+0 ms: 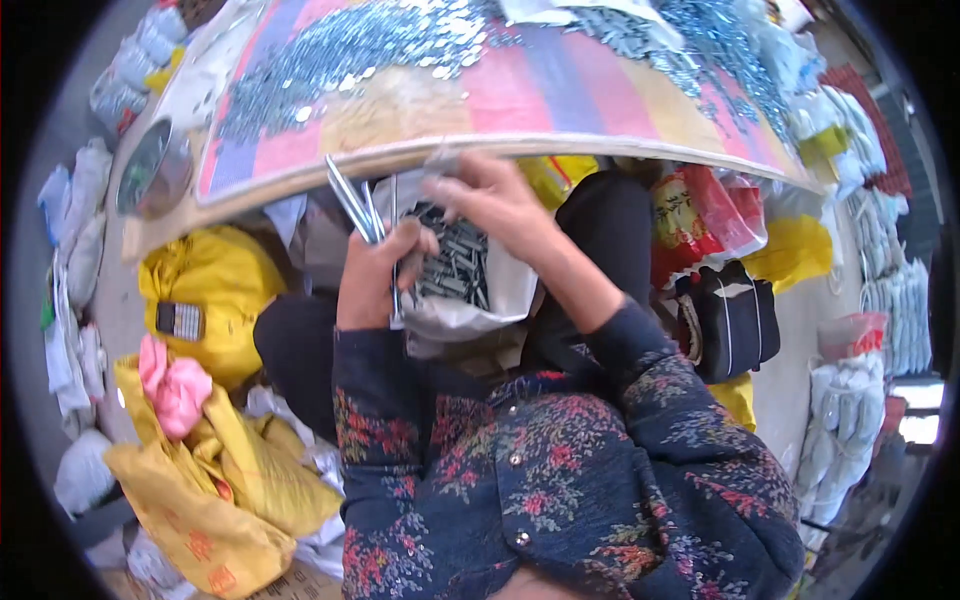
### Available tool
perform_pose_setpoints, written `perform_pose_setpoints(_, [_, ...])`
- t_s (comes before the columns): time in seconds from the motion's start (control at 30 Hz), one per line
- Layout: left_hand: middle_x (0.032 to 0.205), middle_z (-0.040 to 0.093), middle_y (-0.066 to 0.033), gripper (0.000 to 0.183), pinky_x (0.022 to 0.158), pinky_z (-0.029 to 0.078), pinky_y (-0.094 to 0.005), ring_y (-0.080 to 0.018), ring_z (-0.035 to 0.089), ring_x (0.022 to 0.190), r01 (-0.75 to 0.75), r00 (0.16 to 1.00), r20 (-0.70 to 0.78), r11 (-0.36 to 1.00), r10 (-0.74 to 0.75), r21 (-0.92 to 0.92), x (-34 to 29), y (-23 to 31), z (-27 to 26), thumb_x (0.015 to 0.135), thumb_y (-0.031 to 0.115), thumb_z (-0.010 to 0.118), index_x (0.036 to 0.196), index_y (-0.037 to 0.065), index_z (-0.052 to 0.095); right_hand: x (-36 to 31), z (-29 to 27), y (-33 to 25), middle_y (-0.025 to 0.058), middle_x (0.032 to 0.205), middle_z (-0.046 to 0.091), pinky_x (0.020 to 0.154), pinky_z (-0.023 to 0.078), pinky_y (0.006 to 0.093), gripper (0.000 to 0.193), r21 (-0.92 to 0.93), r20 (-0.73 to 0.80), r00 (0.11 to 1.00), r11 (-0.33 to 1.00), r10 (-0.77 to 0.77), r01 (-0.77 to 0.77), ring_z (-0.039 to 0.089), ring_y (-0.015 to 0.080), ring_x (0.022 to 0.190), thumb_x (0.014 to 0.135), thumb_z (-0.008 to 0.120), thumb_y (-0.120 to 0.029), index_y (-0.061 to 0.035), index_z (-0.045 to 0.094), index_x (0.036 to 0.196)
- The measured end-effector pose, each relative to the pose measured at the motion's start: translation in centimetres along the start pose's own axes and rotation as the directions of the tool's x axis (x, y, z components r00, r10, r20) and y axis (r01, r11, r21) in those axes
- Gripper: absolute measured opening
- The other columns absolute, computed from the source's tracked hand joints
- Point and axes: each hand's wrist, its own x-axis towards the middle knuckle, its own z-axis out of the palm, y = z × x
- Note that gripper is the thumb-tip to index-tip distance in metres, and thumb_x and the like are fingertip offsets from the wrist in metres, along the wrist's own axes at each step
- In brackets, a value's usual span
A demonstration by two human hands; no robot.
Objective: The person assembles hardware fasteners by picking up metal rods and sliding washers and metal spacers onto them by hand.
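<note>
My left hand [385, 260] is closed round several long, shiny metal rods [347, 195], which stick up past the thumb. One thin rod [394, 215] stands nearly upright at its inner side. Just right of it, my right hand [490, 195] hovers over the bag at the table's front edge. Motion smears its fingertips, and whether they hold anything does not show. Below both hands, between my knees, an open white bag [510, 300] holds a heap of short grey metal pieces [455, 265].
Small shiny metal parts [360, 60] are piled on the striped table cover [500, 100]. A metal bowl [155, 170] stands at the table's left. Yellow sacks [215, 270], a calculator [180, 320] and a pink bag [175, 390] lie left; a black bag [735, 320] sits right.
</note>
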Motion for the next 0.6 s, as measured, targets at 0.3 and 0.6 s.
perform_pose_setpoints(0.3, [0.065, 0.059, -0.0064, 0.024, 0.039, 0.032, -0.0189, -0.0071, 0.045, 0.044, 0.098, 0.992, 0.094, 0.984, -0.084, -0.151, 1.5, -1.3, 2.8, 0.095, 0.024, 0.058, 0.093, 0.000, 0.057, 2.9, -3.0, 2.9, -0.0065, 0.069, 0.055, 0.058, 0.041, 0.0227, 0.021, 0.086, -0.186, 0.982, 0.996, 0.045, -0.029, 0.047, 0.0014, 0.067, 0.089, 0.064, -0.020, 0.0000, 0.065, 0.082])
perform_pose_setpoints(0.6, [0.060, 0.054, -0.0048, 0.027, 0.038, 0.031, -0.0193, -0.0069, 0.039, 0.038, 0.293, 0.956, 0.070, 0.937, -0.285, -0.188, 3.4, -2.8, 2.2, 0.094, 0.025, 0.060, 0.091, -0.002, 0.056, 11.8, -23.7, 7.0, 0.0187, 0.080, 0.066, 0.077, 0.049, 0.0419, 0.024, -0.994, -0.002, 0.863, 0.096, -0.504, 0.053, 0.064, 0.0319, 0.082, 0.078, 0.063, -0.022, 0.0008, 0.068, 0.085])
